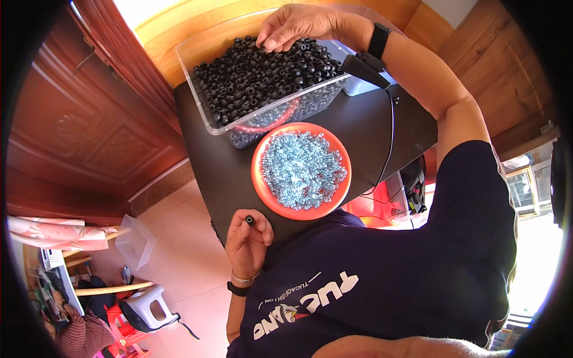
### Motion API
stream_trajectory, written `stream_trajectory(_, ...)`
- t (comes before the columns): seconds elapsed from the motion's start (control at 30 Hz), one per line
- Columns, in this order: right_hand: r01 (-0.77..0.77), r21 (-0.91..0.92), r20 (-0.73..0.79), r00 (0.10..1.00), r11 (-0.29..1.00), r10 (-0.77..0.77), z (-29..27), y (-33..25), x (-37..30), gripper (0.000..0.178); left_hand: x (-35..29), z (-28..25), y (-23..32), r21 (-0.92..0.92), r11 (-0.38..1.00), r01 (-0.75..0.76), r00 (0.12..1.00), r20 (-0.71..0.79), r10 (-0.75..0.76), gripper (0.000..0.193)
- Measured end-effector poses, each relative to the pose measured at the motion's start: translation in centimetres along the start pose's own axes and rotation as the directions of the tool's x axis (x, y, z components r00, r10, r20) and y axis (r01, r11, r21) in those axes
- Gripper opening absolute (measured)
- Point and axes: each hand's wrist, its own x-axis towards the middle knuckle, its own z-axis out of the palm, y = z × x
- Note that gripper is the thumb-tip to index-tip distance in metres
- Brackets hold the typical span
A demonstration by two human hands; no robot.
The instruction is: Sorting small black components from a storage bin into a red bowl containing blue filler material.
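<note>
Two hands at work over a small black table (364, 128). The right hand (293, 25), at 12 o'clock in the head view, reaches into the clear plastic tub (210, 116) heaped with black ring parts (262, 74); its fingertips pinch down into the pile, though whether one is actually caught I cannot tell. The left hand (248, 241), at 7 o'clock by the table's near edge, is curled around a single small black piece (249, 220) held end-up between thumb and forefinger. The orange dish (262, 191) of silvery small hardware (301, 169) sits between the two hands, touching the tub's near wall. Risks, as judged: the tub overhangs the table's far edge and is heaped high, so a raking grab could spill rings; the held piece sits right over the table edge and could drop to the floor (185, 250).
</note>
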Motion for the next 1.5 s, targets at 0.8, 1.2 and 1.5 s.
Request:
stream_trajectory(0.8,0.292,0.578,-0.145,0.956,0.762,-0.257,13.2,-0.8,-13.9,0.01,-1.8,3.6,-1.7,0.163,0.986,0.041,0.998,-0.056,-0.032,0.019)
stream_trajectory(1.2,0.227,0.469,-0.245,0.962,0.854,-0.122,19.6,2.6,-15.5,0.02,-0.1,7.3,-1.7,0.258,0.966,-0.034,0.999,0.044,0.024,0.021)
stream_trajectory(1.5,0.151,0.474,-0.143,0.985,0.867,-0.093,22.6,2.2,-15.6,0.021,-0.1,7.2,-2.6,0.257,0.964,-0.075,0.997,0.047,0.065,0.019)
